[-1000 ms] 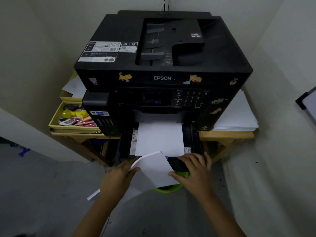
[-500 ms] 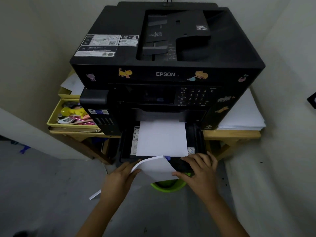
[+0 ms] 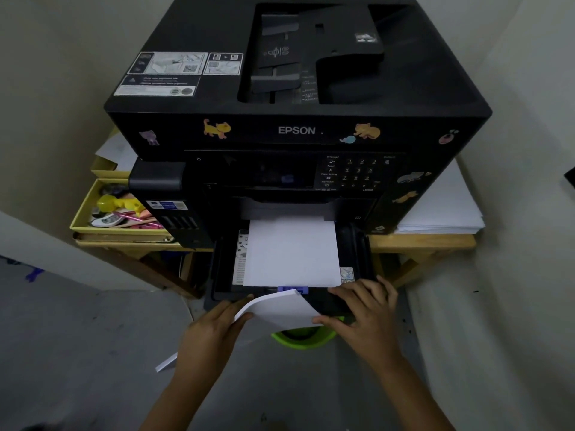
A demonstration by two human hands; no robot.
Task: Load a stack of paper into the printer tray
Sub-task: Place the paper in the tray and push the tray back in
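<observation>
Both hands hold a bent stack of paper (image 3: 280, 309) just in front of the pulled-out printer tray (image 3: 354, 253). The left hand (image 3: 211, 334) has its grip closed on the stack's left edge, fingers curled over it; the right hand (image 3: 370, 315) pinches the right edge with its thumb, its fingers spread on the tray's front lip. White sheets (image 3: 292, 251) already lie in the tray. The black printer (image 3: 298, 119) on the wooden surface (image 3: 423, 242) reads "EPSON"; its keypad shows "Interrupt" and "Reset".

printer (image 3: 298, 126) on table (image 3: 420, 242), paper (image 3: 292, 253) in tray (image 3: 354, 244), box (image 3: 81, 213) left
</observation>
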